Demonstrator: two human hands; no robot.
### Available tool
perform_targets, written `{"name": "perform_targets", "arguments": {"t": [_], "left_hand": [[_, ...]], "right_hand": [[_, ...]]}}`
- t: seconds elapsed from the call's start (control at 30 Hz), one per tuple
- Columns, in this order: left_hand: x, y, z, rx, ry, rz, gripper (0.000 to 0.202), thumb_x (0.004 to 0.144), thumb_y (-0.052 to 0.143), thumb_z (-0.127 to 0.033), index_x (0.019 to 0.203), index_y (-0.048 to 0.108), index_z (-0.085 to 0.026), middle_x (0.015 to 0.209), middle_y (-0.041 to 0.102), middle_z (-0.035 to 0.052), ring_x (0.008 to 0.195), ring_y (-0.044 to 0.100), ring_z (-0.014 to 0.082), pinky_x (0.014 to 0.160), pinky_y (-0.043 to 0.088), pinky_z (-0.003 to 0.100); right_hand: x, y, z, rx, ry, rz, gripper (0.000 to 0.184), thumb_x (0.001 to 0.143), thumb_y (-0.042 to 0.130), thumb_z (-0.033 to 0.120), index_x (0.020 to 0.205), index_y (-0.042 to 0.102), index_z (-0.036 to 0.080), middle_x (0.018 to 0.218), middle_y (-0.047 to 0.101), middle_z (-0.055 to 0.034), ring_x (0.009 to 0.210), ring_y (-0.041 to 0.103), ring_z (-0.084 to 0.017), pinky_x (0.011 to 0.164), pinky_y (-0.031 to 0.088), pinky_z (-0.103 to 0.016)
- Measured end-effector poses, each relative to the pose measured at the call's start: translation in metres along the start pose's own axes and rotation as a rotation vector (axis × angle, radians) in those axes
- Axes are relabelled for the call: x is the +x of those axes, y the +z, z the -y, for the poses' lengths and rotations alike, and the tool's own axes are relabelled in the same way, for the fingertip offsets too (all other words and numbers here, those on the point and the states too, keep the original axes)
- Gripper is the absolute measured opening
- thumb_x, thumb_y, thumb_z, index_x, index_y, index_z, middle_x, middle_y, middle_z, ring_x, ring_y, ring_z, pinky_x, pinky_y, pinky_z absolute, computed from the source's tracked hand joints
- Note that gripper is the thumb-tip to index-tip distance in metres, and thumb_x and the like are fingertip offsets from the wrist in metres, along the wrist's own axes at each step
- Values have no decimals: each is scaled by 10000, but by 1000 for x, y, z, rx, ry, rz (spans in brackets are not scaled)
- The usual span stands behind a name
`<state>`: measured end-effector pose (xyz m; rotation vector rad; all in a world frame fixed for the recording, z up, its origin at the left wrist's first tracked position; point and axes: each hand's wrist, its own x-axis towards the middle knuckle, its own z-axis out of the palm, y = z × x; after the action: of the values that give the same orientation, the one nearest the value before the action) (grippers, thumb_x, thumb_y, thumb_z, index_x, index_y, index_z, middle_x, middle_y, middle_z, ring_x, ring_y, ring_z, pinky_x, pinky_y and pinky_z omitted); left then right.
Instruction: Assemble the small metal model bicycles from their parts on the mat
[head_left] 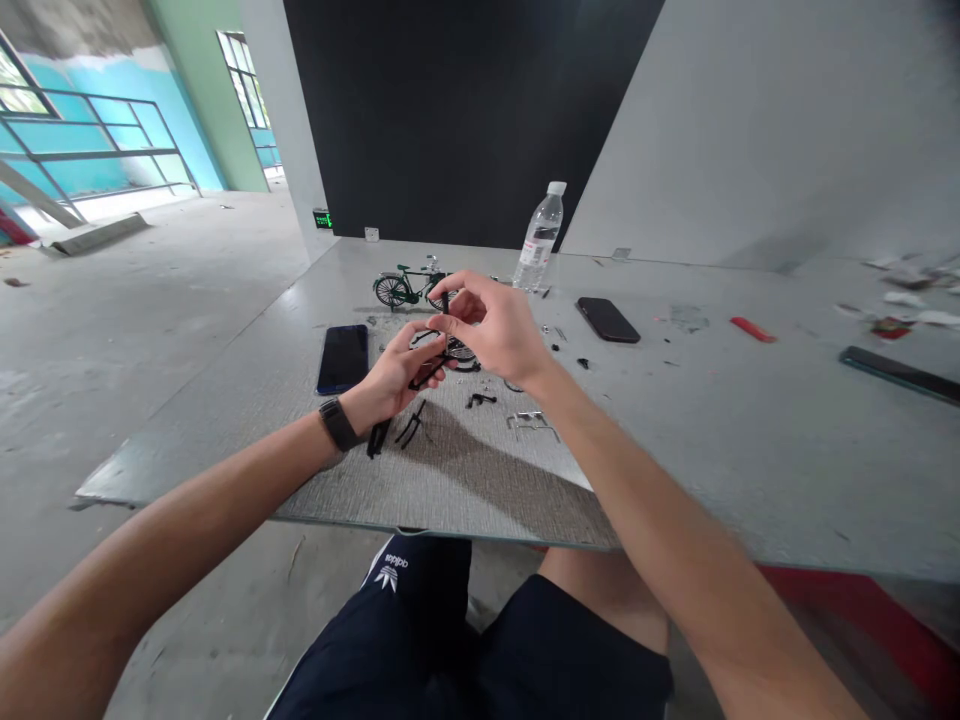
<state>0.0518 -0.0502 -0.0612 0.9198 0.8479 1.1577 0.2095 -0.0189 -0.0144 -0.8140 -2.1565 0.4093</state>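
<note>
My left hand is closed around a thin black model bicycle part, perhaps its frame. Above it, my right hand pinches a small screwdriver, which stands upright with its dark handle on top. Its lower end meets the black part at my left fingertips; the exact contact is hidden. Behind my hands stands an assembled green model bicycle. Spoked wheels lie partly covered under my fingers. Nearer to me are a black fork, a small black piece and silvery wire parts.
A dark phone lies left of my hands, another phone to the right. A water bottle stands by the wall. Farther right are a red object and a long dark object. The grey table's front edge is above my lap.
</note>
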Motion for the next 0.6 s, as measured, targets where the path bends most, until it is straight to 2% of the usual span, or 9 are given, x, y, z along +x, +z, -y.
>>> {"name": "perform_targets", "arguments": {"t": [0.2,0.43,0.6], "left_hand": [[1,0,0,-22,-45,10,269,991,591,-159,1257,557,-178,735,698,31,508,567,60,482,395,153],[0,0,-1,-33,-70,15,351,1008,564,-157,1351,545,-226,717,698,20,493,565,55,469,390,133],[-1,1,-4,-13,-73,-1,378,1016,542,-149,1386,514,-219,694,695,21,486,559,59,474,390,144]], "right_hand": [[1,1,-1,-8,1,34,312,953,653,396,1211,621,223,822,645,-7,766,592,-172,751,468,-335],[-1,-1,2,38,23,71,287,996,571,310,1260,621,207,894,694,-31,809,639,-183,788,492,-355],[-1,-3,0,25,22,67,267,991,582,326,1227,605,203,880,683,-34,795,626,-185,763,484,-354]]}}
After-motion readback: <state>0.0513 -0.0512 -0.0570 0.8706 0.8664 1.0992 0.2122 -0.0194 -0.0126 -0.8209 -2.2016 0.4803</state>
